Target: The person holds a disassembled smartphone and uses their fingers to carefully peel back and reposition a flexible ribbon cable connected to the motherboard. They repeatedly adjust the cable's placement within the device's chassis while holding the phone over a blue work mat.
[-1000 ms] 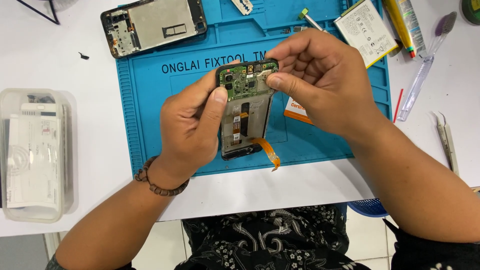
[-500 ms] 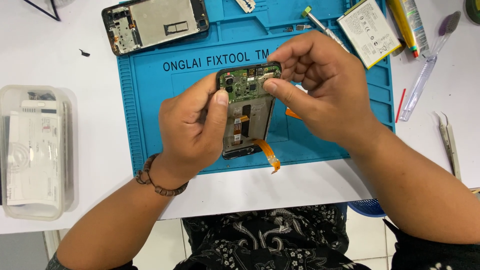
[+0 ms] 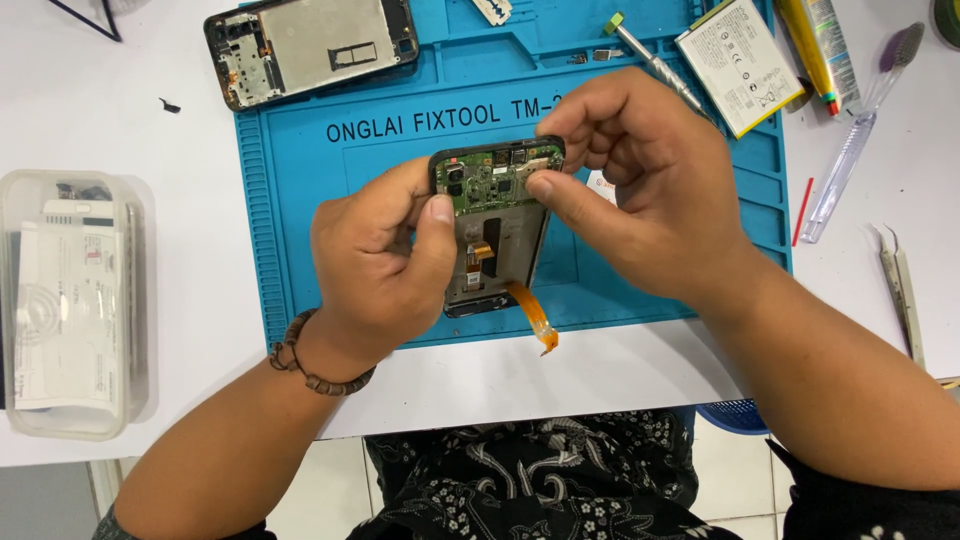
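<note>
I hold an opened phone above the blue repair mat, its green circuit board facing up and an orange flex cable dangling from its lower end. My left hand grips the phone's left side, thumb resting on the board. My right hand pinches the phone's top right corner between thumb and forefinger.
A second phone frame lies at the mat's top left. A battery, a screwdriver and a glue tube sit top right. Tweezers lie right. A clear plastic box stands left.
The phone has tilted slightly. My right thumb and forefinger have slid to its top right corner. My left hand keeps its grip.
</note>
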